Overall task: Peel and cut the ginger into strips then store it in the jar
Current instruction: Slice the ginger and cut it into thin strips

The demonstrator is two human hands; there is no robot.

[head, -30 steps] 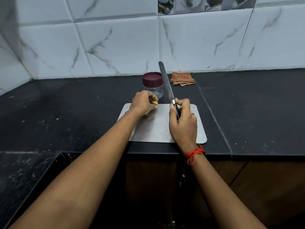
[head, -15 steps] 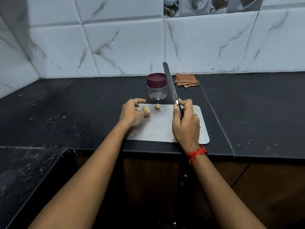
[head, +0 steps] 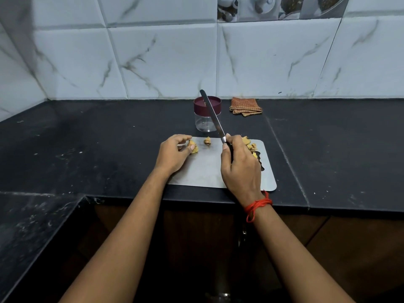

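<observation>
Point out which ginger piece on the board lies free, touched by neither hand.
The small ginger piece near the board's far edge, between the hands. The left hand touches another piece; the rest sit behind the right hand.

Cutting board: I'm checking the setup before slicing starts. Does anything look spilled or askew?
Nothing spilled. The cutting board sits slightly skewed on the counter, ginger pieces scattered along its far edge. The jar stands upright, lid on.

Red thread (head: 258,205) on right wrist
</observation>
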